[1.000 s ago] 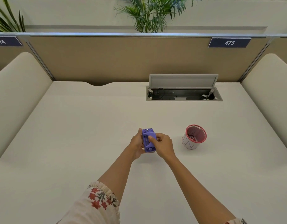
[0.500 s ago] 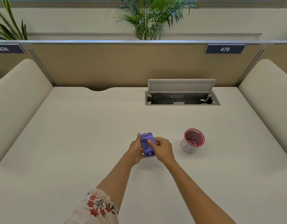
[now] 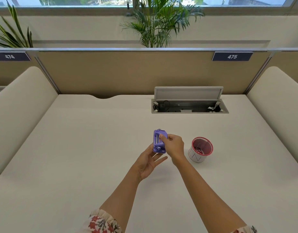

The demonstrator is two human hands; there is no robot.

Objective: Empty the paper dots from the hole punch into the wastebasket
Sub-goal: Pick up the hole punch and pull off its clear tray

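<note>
Just above the middle of the desk, my right hand (image 3: pixel 174 147) grips a small purple hole punch (image 3: pixel 157 142) from its right side, its underside with metal parts facing me. Below it my left hand (image 3: pixel 147 163) lies palm up with the fingers spread, the thumb by the punch's lower left edge. A small white wastebasket (image 3: pixel 196 157) with a red rim stands on the desk to the right of my right hand. Red and white paper dots lie inside it.
A white desk (image 3: pixel 77 148) is bounded by a tan partition at the back and cream padded dividers (image 3: pixel 18 106) on both sides. An open cable box (image 3: pixel 189 107) with its lid raised sits at the back right.
My left hand has let go of the punch and opened beneath it. My right hand now holds the punch alone. The camera view has tilted upward.
</note>
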